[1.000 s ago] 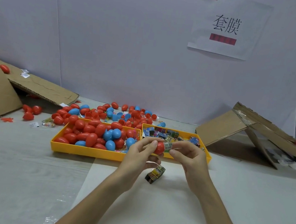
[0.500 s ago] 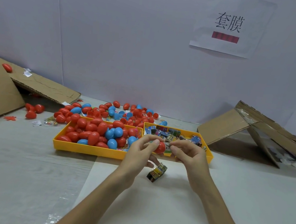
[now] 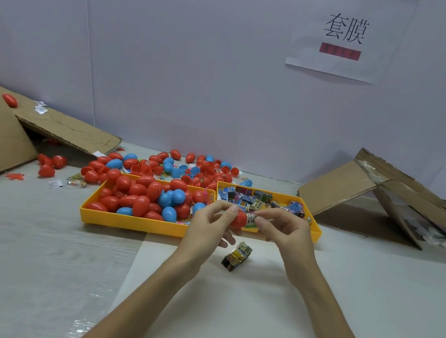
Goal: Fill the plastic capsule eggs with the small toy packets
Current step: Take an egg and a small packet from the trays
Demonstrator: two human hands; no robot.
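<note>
Head view, pale table (image 3: 34,257), yellow tray (image 3: 129,222), capsule eggs (image 3: 141,205), cardboard flaps (image 3: 336,183), wall sign (image 3: 344,31)

Bare forearms (image 3: 142,297) (long, slender) run to the bare left grip (image 3: 209,223) and right grip (image 3: 287,231).

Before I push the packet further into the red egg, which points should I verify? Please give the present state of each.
1. Left hand grips the red egg: ok.
2. Right hand pinches the packet at the egg: ok.
3. Packet fully inside: not ok, its printed end shows.
4. Packet free of tears: cannot tell, too small.
5. Spare packet on the table near the hands: ok.
6. Yellow tray holds more packets: ok.
</note>
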